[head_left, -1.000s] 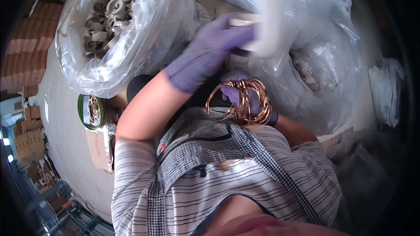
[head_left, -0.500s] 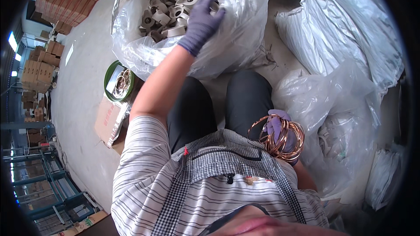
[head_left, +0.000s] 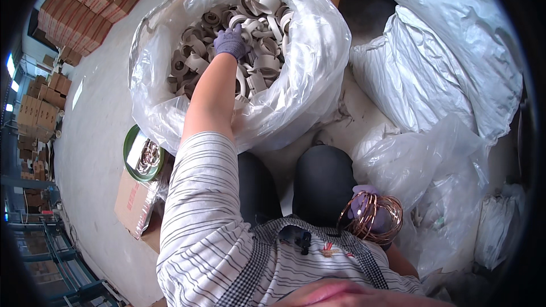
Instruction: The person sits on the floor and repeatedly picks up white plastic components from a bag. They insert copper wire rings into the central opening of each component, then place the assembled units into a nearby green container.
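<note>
My left hand, in a purple glove, reaches into a big clear plastic bag full of several white plastic ring-shaped parts. Its fingers rest among the parts, and whether they grip one is hidden. My right hand, also gloved in purple, is down by my right knee and holds a bundle of copper wire coils looped around it.
More clear and white plastic bags pile up to the right. A round green tin with metal pieces sits on a cardboard box to my left. Stacked cartons line the far left on the grey floor.
My left hand let go of a white part on the right, swung left and went down into the bag of ring parts. My right hand kept the copper coils by my knee.
</note>
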The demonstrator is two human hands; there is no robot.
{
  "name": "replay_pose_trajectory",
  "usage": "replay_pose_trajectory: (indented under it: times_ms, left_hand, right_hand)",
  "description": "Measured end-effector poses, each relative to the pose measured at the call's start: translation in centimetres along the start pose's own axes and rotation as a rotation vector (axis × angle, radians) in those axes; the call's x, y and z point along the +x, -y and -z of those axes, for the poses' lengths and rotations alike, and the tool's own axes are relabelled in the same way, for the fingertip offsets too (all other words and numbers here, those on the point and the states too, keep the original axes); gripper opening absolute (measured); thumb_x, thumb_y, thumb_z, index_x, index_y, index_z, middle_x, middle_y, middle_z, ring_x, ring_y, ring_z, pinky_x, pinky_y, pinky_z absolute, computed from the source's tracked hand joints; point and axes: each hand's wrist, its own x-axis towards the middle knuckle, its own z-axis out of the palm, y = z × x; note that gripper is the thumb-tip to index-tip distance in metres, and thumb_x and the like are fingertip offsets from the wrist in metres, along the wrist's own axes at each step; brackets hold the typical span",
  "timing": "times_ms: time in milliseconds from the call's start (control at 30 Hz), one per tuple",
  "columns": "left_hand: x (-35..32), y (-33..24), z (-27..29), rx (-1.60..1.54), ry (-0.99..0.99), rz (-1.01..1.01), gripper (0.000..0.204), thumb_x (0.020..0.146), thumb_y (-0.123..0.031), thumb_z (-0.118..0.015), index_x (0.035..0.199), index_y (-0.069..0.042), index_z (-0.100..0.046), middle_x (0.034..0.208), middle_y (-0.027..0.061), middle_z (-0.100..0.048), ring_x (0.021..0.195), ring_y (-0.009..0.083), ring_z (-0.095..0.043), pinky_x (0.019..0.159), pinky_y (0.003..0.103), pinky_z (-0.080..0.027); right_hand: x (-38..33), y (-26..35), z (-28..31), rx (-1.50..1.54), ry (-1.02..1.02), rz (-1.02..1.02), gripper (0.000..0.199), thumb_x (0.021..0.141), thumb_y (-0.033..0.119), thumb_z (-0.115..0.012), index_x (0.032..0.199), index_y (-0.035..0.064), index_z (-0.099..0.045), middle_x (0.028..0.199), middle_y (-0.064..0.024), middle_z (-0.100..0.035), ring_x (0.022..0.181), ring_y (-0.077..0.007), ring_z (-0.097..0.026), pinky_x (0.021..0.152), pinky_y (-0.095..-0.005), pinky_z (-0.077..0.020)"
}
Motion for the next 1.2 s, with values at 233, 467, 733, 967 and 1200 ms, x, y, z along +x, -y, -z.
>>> replay_pose_trajectory:
  times_ms: [233, 467, 733, 967, 1200]
  left_hand:
    - [-2.7, 1.3, -1.5, 0.100, -0.182, -0.041, 0.061, 0.075, -0.039, -0.084, 0.127, -0.012, -0.068, 0.127, 0.0228, -0.066, 0.115, 0.0367, -0.066, 0.103, 0.046, -0.053]
    - [-4.8, 2.2, -0.8, -0.405, -0.073, -0.079, 0.081, 0.074, -0.048, -0.087, 0.129, -0.002, -0.050, 0.119, 0.0258, -0.069, 0.113, 0.0424, -0.067, 0.100, 0.046, -0.052]
    - [-26.9, -2.8, 9.5, -0.856, -0.330, -0.542, 0.059, 0.078, -0.023, -0.088, 0.126, -0.002, -0.061, 0.120, 0.0151, -0.068, 0.108, 0.0256, -0.069, 0.092, 0.039, -0.056]
    - [-41.8, -9.4, 3.4, -0.448, -0.331, -1.119, 0.038, 0.083, -0.015, -0.064, 0.120, -0.016, -0.069, 0.128, 0.0091, -0.064, 0.105, 0.0280, -0.064, 0.088, 0.041, -0.056]
    - [-42.3, -8.9, 6.4, -1.023, 0.049, -1.016, 0.057, 0.078, -0.014, -0.075, 0.132, -0.003, -0.061, 0.127, 0.0145, -0.064, 0.113, 0.0345, -0.063, 0.099, 0.045, -0.051]
  right_hand:
    - [-0.6, -0.3, -0.8, -0.044, -0.103, -0.068, 0.035, 0.106, 0.021, -0.060, 0.133, -0.0003, -0.054, 0.087, -0.0048, -0.060, 0.069, -0.0125, -0.055, 0.063, -0.0298, -0.0498]
    - [-0.1, 0.6, -1.7, -0.063, 0.078, 0.080, 0.034, 0.106, 0.020, -0.059, 0.133, -0.0013, -0.054, 0.085, -0.0053, -0.061, 0.069, -0.0129, -0.056, 0.064, -0.0304, -0.0511]
    - [0.9, 1.6, -0.9, 0.126, 0.044, 0.049, 0.042, 0.108, 0.027, -0.052, 0.134, -0.0054, -0.051, 0.085, -0.0105, -0.063, 0.072, -0.0227, -0.063, 0.070, -0.0339, -0.0547]
    - [3.4, 5.5, -4.5, 0.391, 0.035, 0.220, 0.035, 0.111, 0.027, -0.045, 0.133, 0.0033, -0.058, 0.111, -0.0143, -0.067, 0.092, -0.0225, -0.070, 0.079, -0.0346, -0.0596]
    - [3.4, 3.5, -0.7, 0.317, 0.393, 0.026, 0.055, 0.113, 0.034, -0.034, 0.158, 0.0029, -0.032, 0.164, -0.0225, -0.034, 0.142, -0.0373, -0.047, 0.118, -0.0601, -0.0389]
